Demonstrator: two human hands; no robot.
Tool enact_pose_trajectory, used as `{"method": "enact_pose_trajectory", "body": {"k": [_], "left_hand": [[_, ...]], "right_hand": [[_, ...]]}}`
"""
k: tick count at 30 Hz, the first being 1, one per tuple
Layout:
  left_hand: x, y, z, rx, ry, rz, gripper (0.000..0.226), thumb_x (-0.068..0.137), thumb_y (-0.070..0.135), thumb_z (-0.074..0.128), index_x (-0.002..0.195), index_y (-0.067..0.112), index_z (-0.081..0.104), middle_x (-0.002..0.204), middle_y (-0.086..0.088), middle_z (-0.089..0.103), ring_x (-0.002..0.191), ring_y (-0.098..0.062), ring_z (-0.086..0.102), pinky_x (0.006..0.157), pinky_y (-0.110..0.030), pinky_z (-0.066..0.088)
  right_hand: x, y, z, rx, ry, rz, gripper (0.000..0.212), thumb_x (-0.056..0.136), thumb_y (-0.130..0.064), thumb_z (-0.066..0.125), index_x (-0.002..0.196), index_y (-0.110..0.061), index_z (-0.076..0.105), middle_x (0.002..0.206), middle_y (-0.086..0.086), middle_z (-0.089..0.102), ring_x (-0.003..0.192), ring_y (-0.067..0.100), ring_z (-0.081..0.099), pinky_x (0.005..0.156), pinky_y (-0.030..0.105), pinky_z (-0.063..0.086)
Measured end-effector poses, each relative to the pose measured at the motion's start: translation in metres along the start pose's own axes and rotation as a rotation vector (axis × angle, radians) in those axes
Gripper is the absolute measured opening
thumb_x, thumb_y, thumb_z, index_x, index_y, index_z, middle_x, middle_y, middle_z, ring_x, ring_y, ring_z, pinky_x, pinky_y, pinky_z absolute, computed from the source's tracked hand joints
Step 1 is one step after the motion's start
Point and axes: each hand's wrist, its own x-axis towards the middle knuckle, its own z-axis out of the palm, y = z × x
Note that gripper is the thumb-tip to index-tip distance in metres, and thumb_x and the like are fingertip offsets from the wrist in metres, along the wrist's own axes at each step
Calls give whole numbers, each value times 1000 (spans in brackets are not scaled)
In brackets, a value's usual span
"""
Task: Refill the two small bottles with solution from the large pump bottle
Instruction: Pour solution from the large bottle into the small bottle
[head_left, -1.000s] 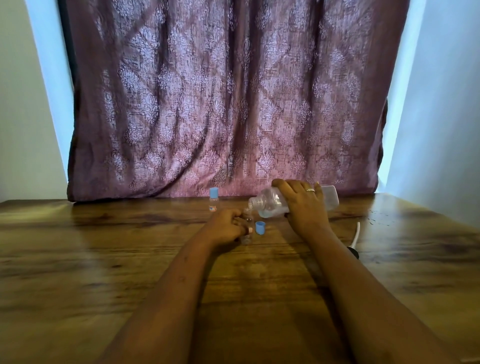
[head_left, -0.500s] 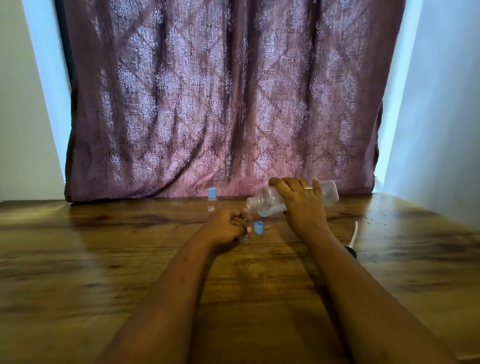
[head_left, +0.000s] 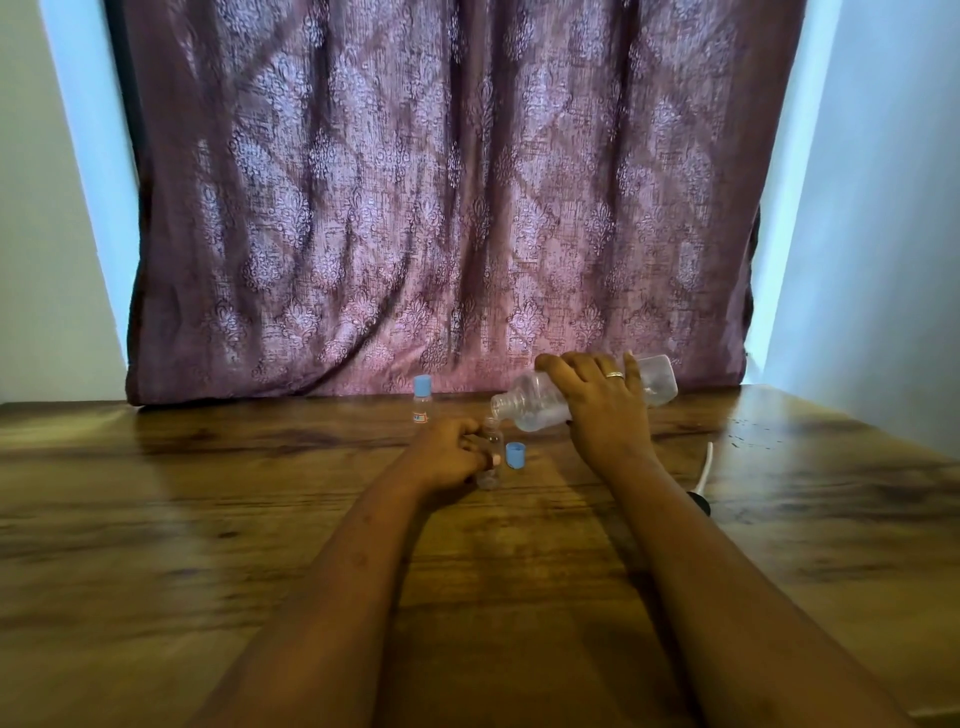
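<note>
My right hand (head_left: 605, 410) grips the large clear bottle (head_left: 535, 402), which is tipped almost flat with its open mouth pointing left, just above an uncapped small bottle (head_left: 491, 457). My left hand (head_left: 447, 454) is closed around that small bottle, which stands upright on the wooden table (head_left: 208, 519). Its blue cap (head_left: 515, 455) lies on the table just to its right. A second small bottle (head_left: 422, 402) with a blue cap on stands farther back, left of my hands. Whether liquid is flowing is too small to tell.
The pump head with its white tube (head_left: 701, 483) lies on the table right of my right forearm. A patterned purple curtain (head_left: 441, 208) hangs behind the table's far edge. A few droplets (head_left: 748, 436) mark the table at far right.
The large bottle's mouth has dipped slightly lower toward the small bottle. Both hands stay in about the same place.
</note>
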Motion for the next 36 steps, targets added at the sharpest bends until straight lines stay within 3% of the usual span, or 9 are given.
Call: {"method": "enact_pose_trajectory", "body": {"k": [3,7,12,18,21,26,29,33,36], "left_hand": [[-1,2,0,42,26,-12,9,86,-11,58,87,-3,59,58,2,42,38,6,50,40,-7,41],[-1,2,0,81,42,-10,23,86,-13,57,106,-19,50,57,2,40,36,8,49,40,-6,41],[-2,2,0,92,41,-10,27,86,-12,57,112,-17,51,60,3,44,45,5,54,42,-6,42],[-2,2,-1,75,29,-16,11,87,-9,58,98,-6,59,63,1,47,57,-5,51,43,-7,44],[3,-4,-3,123,51,-4,15,85,-2,64,83,12,59,70,-1,58,64,-11,58,56,-25,55],[2,-2,-3,58,32,-12,21,86,-7,61,80,13,56,66,-1,54,42,6,58,41,-8,43],[2,-2,-3,47,15,-24,19,86,-5,61,81,13,56,62,2,52,42,2,57,43,-16,45],[4,-3,-4,74,43,13,22,86,-4,63,77,15,56,61,4,54,42,4,55,42,-9,42],[4,-4,-4,86,37,11,24,85,-1,65,73,17,55,56,6,52,45,2,53,44,-11,44]], "right_hand": [[0,0,1,-15,27,-8,68,65,7,62,119,-31,46,113,3,62,107,33,56,101,61,32],[0,0,1,-17,26,-10,67,65,7,58,120,-30,48,114,4,62,107,33,55,102,61,31],[1,0,1,-27,32,-18,68,65,8,61,120,-31,47,114,3,62,108,32,55,102,60,30],[1,1,3,-57,73,-48,71,62,6,67,118,-31,45,113,2,62,106,30,56,102,60,32],[1,0,2,-52,93,-48,68,63,6,64,118,-30,46,111,1,62,105,30,57,102,60,32],[1,0,2,-54,76,-40,73,61,10,62,119,-31,45,113,1,61,107,30,55,103,59,31],[1,-1,3,-43,63,-29,73,61,10,63,118,-32,44,113,1,61,107,30,55,103,59,30],[0,0,3,1,52,20,68,65,9,59,117,-33,46,112,-1,61,109,29,54,104,57,30],[-1,1,2,3,49,27,66,67,8,58,118,-32,47,112,0,61,109,30,54,103,58,30]]}}
